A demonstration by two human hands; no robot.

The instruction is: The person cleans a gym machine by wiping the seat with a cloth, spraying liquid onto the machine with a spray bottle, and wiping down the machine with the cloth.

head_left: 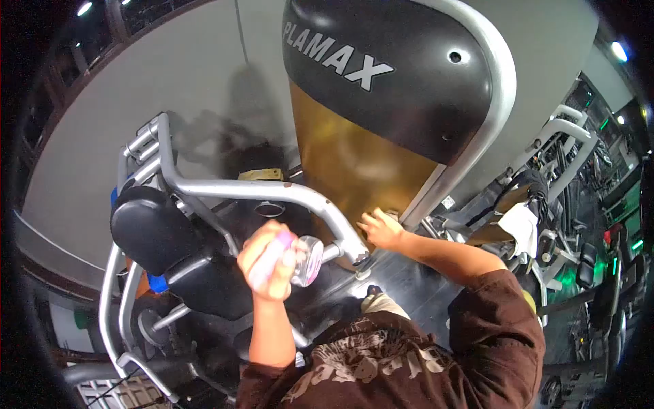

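Observation:
My left hand [269, 262] is wrapped round a clear plastic bottle [310, 262] with pink on it. The bottle is tilted, its clear round end pointing right, and my fingers hide much of it. Further right, my right hand [383, 230] is by the lower part of the machine's gold panel [364, 153]. Its fingers are bent and a little apart, with nothing visible in them; whether they touch the panel I cannot tell. Between the two hands, the silver bar [293, 193] of the exercise machine comes down to a dark end.
The machine's black top cover [402, 65] rises in front of me. Left of it are a black padded seat [153, 225] and silver frame tubes [109, 307]. A white towel [519, 228] hangs on equipment at the right. More gym machines [565, 136] stand beyond, on dark flooring.

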